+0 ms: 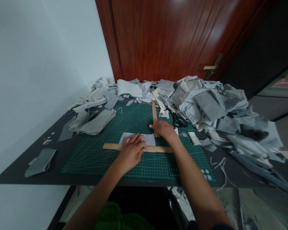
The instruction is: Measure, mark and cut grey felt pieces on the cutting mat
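A light grey fabric piece [148,139] lies on the green cutting mat [91,156]. Across its near edge runs a wooden ruler [110,146], laid sideways. My left hand [132,148] rests on this ruler and the fabric, fingers stretched out and pressing down. A second wooden ruler [154,110] points away from me at the fabric's right end. Around its near part my right hand [163,128] is closed, thumb sticking out to the left; some of its fingers are hidden. Black-handled scissors [179,121] lie to the right of that hand, partly under scraps.
A large heap of grey and cream fabric scraps [211,105] covers the table's right and back. Folded fabric pieces [98,121] lie left of the mat, with another grey fold [42,161] near the front left. Loose threads [222,167] sit at right. A wooden door [158,41] stands behind.
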{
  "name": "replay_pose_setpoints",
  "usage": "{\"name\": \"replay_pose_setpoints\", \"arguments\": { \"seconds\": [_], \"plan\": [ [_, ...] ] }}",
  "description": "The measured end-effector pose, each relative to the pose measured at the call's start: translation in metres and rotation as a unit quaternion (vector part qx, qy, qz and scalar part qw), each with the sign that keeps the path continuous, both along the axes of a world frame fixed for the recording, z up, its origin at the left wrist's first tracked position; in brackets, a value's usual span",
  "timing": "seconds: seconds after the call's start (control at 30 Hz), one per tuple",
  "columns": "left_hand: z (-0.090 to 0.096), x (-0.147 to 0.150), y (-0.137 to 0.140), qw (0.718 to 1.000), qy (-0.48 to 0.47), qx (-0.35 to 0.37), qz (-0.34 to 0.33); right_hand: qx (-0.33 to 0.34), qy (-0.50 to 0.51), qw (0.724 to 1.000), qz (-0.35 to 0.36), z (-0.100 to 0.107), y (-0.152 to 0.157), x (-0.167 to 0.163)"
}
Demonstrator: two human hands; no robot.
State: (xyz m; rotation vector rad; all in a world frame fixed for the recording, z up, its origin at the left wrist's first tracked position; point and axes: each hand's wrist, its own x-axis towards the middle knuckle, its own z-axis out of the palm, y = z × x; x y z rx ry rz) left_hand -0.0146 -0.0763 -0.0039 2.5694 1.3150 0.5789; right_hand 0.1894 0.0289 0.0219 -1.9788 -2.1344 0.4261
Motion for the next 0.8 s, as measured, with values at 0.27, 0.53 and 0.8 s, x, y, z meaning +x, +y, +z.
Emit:
{"name": "replay_pose_setpoints", "arguments": {
  "seconds": [0.27,0.53,0.8],
  "plan": [
    [-0.005,0.001,-0.004,0.999,0.013,0.005,0.034,0.000,-0.024,0.994,-0.103,-0.004,0.001,0.010],
    [-0.010,-0.001,-0.003,0.999,0.026,0.004,0.044,-0.072,-0.004,0.992,-0.099,-0.003,0.018,0.044],
    [-0.010,-0.002,-0.003,0.999,0.015,0.004,0.043,-0.059,-0.056,0.986,-0.146,0.014,-0.002,0.036]
  ]
}}
